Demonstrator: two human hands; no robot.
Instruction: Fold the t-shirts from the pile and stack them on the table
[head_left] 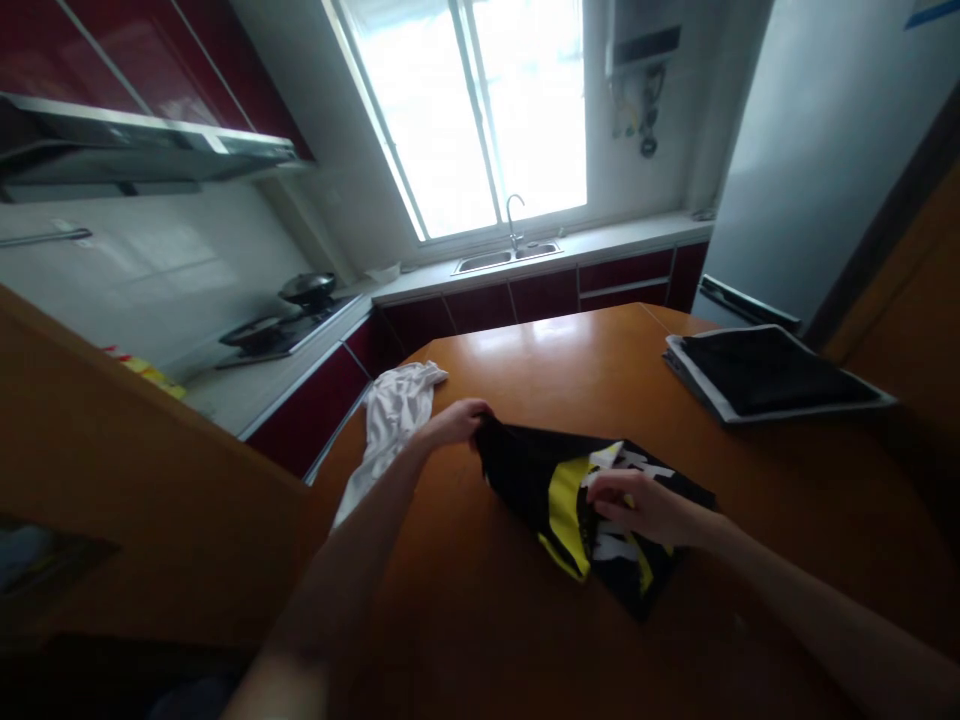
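A black garment (525, 470) with yellow and white patches lies partly folded on the wooden table (510, 640); its exact kind I cannot tell. My left hand (456, 422) is closed on its left end, which is lifted a little off the tabletop. Over the patterned part, my right hand (637, 500) has its fingers curled in a pinch on the cloth, beside a yellow band. A crumpled white garment (394, 415) rests on the table's left edge, just behind my left forearm.
At the table's right stands a stack of folded dark and white cloth (772, 370). Beyond the table run a counter with a sink (487, 260) and a stove (292, 330) bearing pans. A fridge (795, 130) is on the right, a wooden panel (142, 480) at the left.
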